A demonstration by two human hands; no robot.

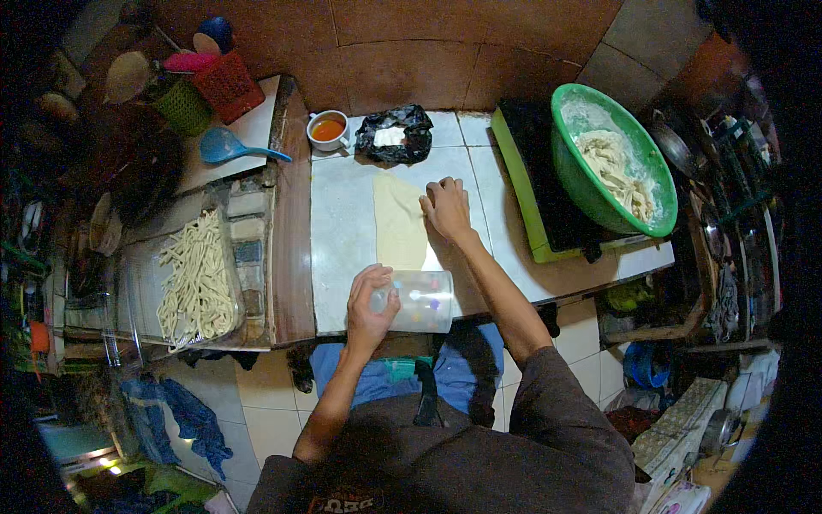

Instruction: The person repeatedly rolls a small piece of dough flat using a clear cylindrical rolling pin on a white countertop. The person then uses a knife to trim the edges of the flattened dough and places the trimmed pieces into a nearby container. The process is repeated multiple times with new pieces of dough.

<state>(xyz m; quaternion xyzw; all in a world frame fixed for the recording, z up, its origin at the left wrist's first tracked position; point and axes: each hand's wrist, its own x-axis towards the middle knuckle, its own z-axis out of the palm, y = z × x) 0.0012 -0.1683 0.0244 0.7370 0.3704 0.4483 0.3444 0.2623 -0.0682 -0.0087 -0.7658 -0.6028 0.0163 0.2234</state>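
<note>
My left hand (372,308) grips one end of a translucent plastic cup (420,302) with coloured dots, lying on its side at the front edge of the white tiled counter (337,257). Beyond the cup lies a flat sheet of dough (399,225). At the sheet's right edge is my right hand (447,205), its fingers curled against the dough; whether they pinch it is hard to tell. A black plastic bag (417,122) with something white on it and a white cup (329,144) of orange liquid stand behind the sheet.
To the right, a green basin (668,186) with dough and flour rests on a black and lime-green appliance (520,186). At left are a clear tray (239,302) of cut dough strips (196,283), a blue ladle (225,146) and a red basket (231,87) beside a green one (182,106).
</note>
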